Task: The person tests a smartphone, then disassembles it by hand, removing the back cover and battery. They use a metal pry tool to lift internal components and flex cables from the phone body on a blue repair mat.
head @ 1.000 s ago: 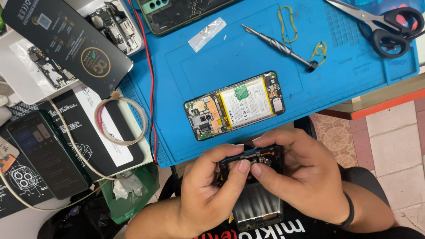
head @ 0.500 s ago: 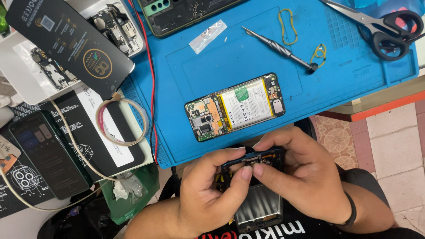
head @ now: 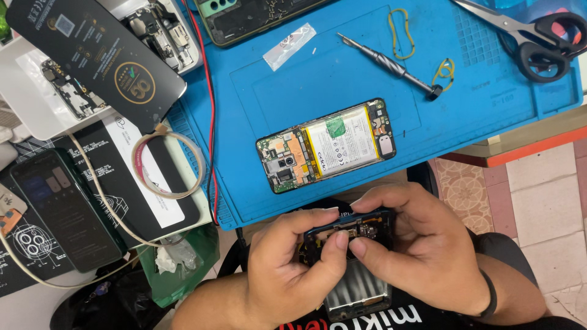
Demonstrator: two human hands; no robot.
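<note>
Item: phone frame [head: 358, 269], dark, thin, lower centre of frame, off the blue mat [head: 257, 104]. Left hand [head: 287, 269] and right hand [head: 422, 256] both hold it, thumbs pressing its top edge. Likely light, rigid, fragile; best held by the side rails. Opened phone [head: 327, 145] lies above.

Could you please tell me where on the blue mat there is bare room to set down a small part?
The blue mat is bare right of the opened phone, below the screwdriver and scissors. A second bare patch lies between the red wire and that phone, below the clear packet. The mat's top edge and the area left of it are crowded.
</note>
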